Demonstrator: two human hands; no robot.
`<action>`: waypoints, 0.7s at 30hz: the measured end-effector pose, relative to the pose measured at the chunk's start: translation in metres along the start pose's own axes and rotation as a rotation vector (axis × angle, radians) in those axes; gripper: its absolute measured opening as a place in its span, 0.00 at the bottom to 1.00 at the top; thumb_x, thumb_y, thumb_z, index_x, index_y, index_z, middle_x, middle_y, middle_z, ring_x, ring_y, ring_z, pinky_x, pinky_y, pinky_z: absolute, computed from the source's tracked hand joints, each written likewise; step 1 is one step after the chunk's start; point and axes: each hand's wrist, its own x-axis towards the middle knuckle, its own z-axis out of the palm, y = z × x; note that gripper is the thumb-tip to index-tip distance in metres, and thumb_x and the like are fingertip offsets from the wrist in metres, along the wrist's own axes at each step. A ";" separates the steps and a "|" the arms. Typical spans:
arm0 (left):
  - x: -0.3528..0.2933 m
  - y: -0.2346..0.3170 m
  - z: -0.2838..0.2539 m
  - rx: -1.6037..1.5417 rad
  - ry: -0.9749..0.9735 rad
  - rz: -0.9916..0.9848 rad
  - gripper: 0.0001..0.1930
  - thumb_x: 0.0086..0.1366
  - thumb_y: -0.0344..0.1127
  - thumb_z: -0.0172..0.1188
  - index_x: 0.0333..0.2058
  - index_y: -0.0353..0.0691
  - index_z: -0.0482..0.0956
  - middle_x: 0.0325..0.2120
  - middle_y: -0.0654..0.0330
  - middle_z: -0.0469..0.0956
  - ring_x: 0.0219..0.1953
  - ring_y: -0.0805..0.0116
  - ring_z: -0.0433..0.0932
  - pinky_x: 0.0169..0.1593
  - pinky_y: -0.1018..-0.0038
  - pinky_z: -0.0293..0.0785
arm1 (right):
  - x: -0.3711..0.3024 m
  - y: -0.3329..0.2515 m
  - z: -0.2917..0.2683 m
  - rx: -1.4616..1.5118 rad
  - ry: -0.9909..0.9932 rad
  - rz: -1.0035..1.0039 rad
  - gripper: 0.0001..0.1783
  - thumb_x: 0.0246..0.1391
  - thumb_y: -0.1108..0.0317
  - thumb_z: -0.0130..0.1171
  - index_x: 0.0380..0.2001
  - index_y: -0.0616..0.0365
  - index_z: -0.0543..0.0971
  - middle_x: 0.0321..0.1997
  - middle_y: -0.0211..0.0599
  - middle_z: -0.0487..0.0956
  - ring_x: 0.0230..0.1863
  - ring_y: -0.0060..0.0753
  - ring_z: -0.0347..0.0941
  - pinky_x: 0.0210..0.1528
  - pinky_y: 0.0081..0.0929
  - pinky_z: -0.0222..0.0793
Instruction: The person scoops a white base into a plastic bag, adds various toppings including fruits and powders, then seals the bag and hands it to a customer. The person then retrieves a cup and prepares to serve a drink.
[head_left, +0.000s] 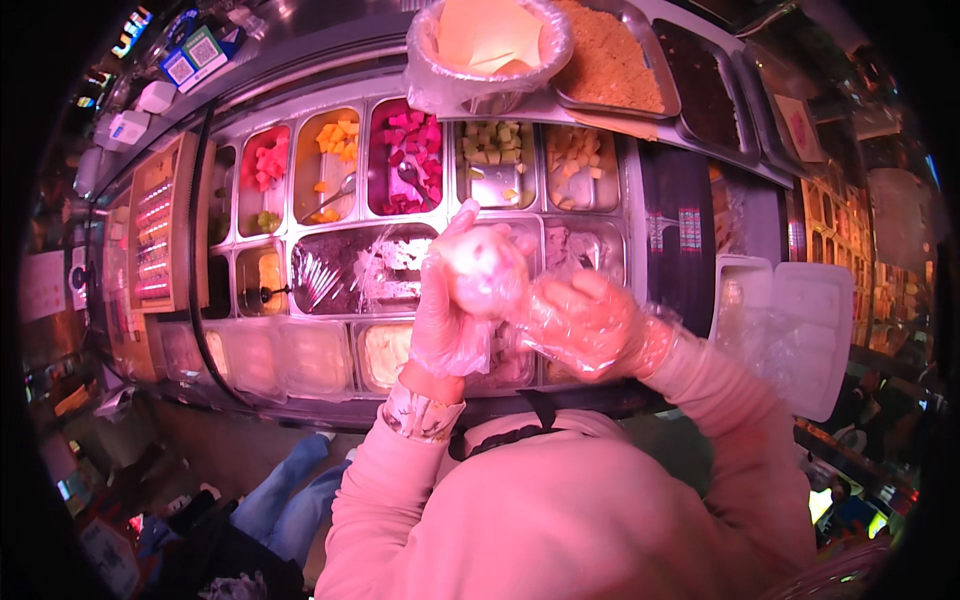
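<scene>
Over the metal trays, my left hand (436,308) in a clear plastic glove cups a soft, pale, rounded ball (487,270) that looks like filled dough. Its thumb and fingers wrap the ball's left side and underside. My right hand (594,322), also in a loose clear glove, is closed at the ball's lower right edge, fingertips pressed against it. Whether the fingertips pinch a fold of it is hidden by the shiny glove. Behind the hands, a tray of dark filling (345,270) lies partly under plastic wrap.
Fruit trays line the back: red cubes (265,165), yellow cubes (340,138), magenta cubes (410,140) and green cubes (493,140). A plastic-lined bowl (490,85) and a tray of brown crumbs (612,60) stand beyond. An open clear container (808,340) sits at right. Another person's legs (290,495) show at lower left.
</scene>
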 end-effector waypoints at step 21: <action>0.243 -0.010 0.179 0.910 -0.382 0.256 0.27 0.63 0.38 0.67 0.58 0.32 0.74 0.37 0.56 0.83 0.37 0.65 0.83 0.42 0.73 0.80 | -0.026 0.169 -0.058 1.125 1.023 0.946 0.37 0.73 0.50 0.48 0.75 0.59 0.56 0.70 0.52 0.67 0.61 0.50 0.74 0.61 0.45 0.75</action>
